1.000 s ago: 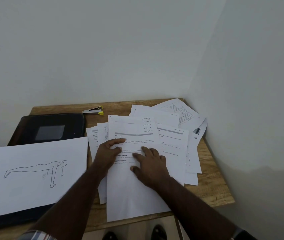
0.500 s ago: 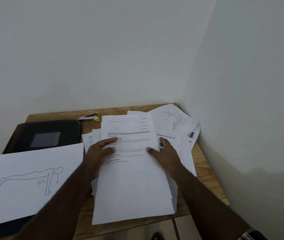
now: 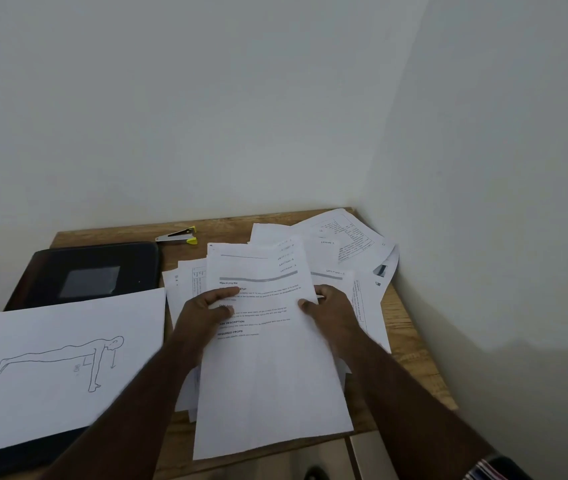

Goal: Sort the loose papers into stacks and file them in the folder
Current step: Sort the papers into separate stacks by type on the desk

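Clearly both hands, left hand and right hand, pinch the thin white printed sheet at its side edges (floppy, light, probably best supported underneath).

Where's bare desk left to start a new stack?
Little. One strip of wooden desk behind the black folder near the yellow stapler; another along the right edge. The middle is crowded with loose white papers.

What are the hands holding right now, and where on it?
Both hold the top printed sheet: left hand grips its left edge, right hand its right edge, thumbs on top, near the upper half.
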